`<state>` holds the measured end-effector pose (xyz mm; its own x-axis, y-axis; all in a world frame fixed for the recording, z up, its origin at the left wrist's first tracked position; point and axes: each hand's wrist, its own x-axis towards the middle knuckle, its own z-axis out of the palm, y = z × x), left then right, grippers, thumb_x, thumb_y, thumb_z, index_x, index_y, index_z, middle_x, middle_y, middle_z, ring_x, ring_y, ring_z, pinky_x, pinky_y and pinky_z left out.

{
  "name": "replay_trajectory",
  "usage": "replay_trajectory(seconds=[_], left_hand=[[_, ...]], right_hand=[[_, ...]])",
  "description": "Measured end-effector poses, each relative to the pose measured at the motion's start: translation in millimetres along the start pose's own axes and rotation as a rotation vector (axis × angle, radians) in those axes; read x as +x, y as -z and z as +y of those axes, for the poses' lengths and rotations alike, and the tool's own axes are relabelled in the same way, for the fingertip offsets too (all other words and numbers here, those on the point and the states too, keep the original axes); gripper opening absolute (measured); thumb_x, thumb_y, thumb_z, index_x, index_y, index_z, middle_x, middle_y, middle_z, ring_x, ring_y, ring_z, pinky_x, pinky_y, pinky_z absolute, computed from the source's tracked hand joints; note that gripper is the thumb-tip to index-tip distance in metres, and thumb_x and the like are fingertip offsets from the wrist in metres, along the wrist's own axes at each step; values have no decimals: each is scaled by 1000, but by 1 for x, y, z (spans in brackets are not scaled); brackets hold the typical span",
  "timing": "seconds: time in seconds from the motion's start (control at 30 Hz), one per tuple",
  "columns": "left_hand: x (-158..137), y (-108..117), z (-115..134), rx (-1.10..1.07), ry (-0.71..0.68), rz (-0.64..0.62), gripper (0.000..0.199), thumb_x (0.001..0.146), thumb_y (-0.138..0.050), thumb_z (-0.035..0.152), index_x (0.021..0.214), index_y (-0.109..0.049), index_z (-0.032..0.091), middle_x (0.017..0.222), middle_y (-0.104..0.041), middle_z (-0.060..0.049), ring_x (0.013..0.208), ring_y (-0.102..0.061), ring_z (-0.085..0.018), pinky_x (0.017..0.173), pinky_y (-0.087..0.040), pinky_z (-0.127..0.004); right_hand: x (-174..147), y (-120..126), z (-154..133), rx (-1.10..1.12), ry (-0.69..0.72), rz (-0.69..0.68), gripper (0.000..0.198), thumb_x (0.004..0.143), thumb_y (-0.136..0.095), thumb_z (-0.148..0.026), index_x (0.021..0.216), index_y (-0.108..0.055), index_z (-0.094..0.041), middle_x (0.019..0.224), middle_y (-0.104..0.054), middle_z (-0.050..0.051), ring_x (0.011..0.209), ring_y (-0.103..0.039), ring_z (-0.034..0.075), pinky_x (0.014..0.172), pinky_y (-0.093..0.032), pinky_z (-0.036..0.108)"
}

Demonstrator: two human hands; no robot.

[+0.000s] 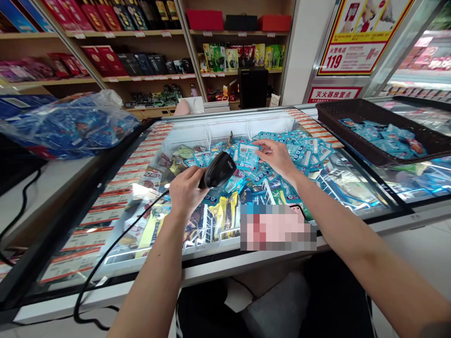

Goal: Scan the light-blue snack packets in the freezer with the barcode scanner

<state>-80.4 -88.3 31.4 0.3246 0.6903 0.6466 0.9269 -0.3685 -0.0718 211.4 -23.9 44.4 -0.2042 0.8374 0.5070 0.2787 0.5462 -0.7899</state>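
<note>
A black corded barcode scanner (221,170) is gripped in my left hand (186,190), its head tilted toward the right. My right hand (276,157) pinches the right edge of a small blue packet (247,156), whose printed barcode faces me. The scanner's head is just left of and below that packet, apart from it. Many more blue packets (306,152) lie spread over the glass top of the chest freezer (120,220), around and behind my right hand. Under the glass, yellow wrapped goods (225,211) show in white wire baskets.
On the right a brown basket (355,145) holds more blue packets. A clear plastic bag (70,124) full of blue packs sits at left. The scanner's black cable (105,260) loops over the freezer's front left. Stocked shelves (141,80) stand behind. A blurred-out item (278,228) lies at the front edge.
</note>
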Motion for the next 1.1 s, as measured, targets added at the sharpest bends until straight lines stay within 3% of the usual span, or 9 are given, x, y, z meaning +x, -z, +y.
replay_trajectory(seconds=[0.2,0.4,0.73,0.93,1.1], left_hand=[[1,2,4,5,8,-9,25,81,-52,28,101,-65,22,88,-67,-4,80,-61,-18,63,-40,-27],[1,3,6,-10,12,-11,25,80,-53,28,101,-65,22,89,-67,-4,79,-61,-17,63,-40,-26],[1,2,7,-23,0,-6,23,81,-52,28,100,-65,22,87,-67,-4,79,-61,-17,63,-38,-27],[0,-1,0,-45,98,62,23,79,-55,29,99,-64,21,91,-66,-4,83,-61,-18,64,-38,-26],[-1,-4,-6,20,228,100,19,75,-58,30,90,-65,20,85,-64,-4,80,-60,-19,62,-35,-27]], right_hand=[[-1,1,0,-93,29,-1,35,84,-55,-42,112,-66,-24,81,-64,2,68,-61,16,63,-60,34],[1,3,-1,-234,67,2,33,87,-52,-39,113,-67,-25,81,-66,2,72,-64,18,74,-56,35],[0,2,-5,-299,85,-6,33,88,-50,-33,115,-65,-25,85,-68,1,76,-65,18,78,-52,34],[5,10,6,-486,32,161,35,85,-45,-24,115,-65,-20,85,-69,4,71,-61,19,79,-49,36],[8,26,16,-751,-92,279,38,86,-39,-19,116,-62,-17,100,-68,10,91,-61,25,85,-44,38]])
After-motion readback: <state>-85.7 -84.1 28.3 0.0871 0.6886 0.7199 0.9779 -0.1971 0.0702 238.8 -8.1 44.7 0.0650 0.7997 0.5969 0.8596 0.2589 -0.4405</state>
